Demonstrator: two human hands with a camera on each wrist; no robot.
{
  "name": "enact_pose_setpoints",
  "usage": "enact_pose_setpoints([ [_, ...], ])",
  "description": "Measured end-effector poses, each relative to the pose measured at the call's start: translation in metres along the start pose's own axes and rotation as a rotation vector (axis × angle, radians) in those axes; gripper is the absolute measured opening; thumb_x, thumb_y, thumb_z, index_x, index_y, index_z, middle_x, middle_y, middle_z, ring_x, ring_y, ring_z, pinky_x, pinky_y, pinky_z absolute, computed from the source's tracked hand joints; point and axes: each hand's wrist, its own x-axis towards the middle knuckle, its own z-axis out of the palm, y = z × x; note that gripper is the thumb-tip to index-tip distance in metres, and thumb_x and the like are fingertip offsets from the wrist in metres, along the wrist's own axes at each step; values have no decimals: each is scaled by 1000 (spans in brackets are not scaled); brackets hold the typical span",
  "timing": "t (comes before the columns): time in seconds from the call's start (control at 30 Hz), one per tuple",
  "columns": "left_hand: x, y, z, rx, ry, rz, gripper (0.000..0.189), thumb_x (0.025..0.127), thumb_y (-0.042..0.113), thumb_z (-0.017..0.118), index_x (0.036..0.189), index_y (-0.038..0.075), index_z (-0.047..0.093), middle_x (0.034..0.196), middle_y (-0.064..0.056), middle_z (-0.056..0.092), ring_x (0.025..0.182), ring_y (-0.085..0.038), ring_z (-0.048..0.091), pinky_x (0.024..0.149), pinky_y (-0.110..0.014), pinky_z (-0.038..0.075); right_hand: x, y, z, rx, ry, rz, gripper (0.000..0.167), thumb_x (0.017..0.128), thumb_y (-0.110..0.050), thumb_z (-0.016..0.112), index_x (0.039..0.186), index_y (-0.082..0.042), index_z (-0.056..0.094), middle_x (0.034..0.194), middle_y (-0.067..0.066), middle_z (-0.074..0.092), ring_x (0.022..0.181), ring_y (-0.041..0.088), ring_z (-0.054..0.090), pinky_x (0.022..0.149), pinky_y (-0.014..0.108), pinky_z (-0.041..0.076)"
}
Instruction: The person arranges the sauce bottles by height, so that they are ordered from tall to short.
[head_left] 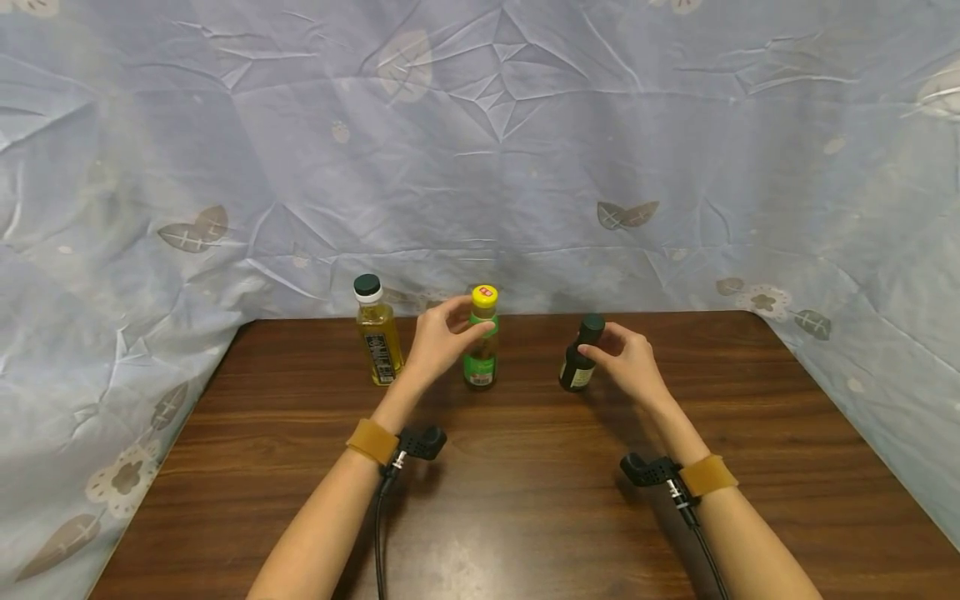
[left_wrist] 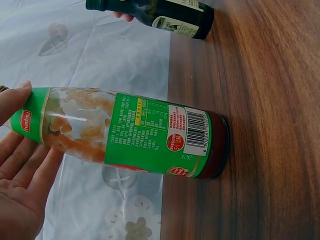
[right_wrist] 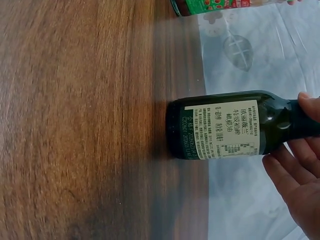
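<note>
My left hand (head_left: 441, 340) holds a glass sauce bottle (head_left: 481, 371) by its neck, thumb on one side and fingers on the other. This bottle has a yellow cap and a green label; in the left wrist view, reddish-brown residue (left_wrist: 80, 145) clings to its inside. On the right, my right hand (head_left: 632, 360) grips the neck of a small dark green olive oil bottle (head_left: 577, 372). Its pale printed label (right_wrist: 225, 130) faces the right wrist camera. Both bottles stand about upright; whether their bases touch the table I cannot tell.
A clear bottle of yellow oil (head_left: 381, 342) with a dark green cap stands left of my left hand. The brown wooden table (head_left: 525, 500) ends at a pale grey patterned cloth (head_left: 495, 183) hanging behind. Each wrist carries a strapped camera with a cable.
</note>
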Motion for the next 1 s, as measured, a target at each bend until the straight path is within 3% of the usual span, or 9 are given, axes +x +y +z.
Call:
enact_pose_setpoints([
  [0.43,-3,-2,-2,3,15,6,49,86,20,79,129,4,61,120,-13,66,112,-24,63,97,-32,53,1,-1,4,1,-17,-4,32,90,-17,75,113,3,66,101,17,68,95,32,65,86,44,54],
  [0.57,-6,-2,-4,-9,23,21,57,86,21,78,137,6,56,129,-12,62,119,-22,59,100,-27,50,1,-2,2,-40,-39,1,35,91,-20,74,116,1,64,104,18,68,95,32,64,84,45,54],
  [0.67,-10,1,-6,-8,12,27,63,89,25,76,143,9,49,139,-11,55,128,-21,52,104,-29,46,-4,-4,-3,-94,-75,0,43,93,-24,72,125,2,59,115,22,65,106,39,61,91,53,51],
  [0.83,-26,16,-14,92,-49,-21,73,93,43,68,153,19,33,154,-4,37,140,-21,37,112,-43,38,-23,-13,-18,-241,-158,4,60,98,-31,64,142,4,43,140,28,48,129,47,43,103,63,40],
  [1.0,-55,32,-28,207,-126,-38,79,96,54,56,158,24,16,162,-3,17,147,-25,17,117,-55,26,-46,-23,-28,-374,-236,-20,73,99,-35,62,148,9,29,151,32,29,138,51,25,109,67,28],
])
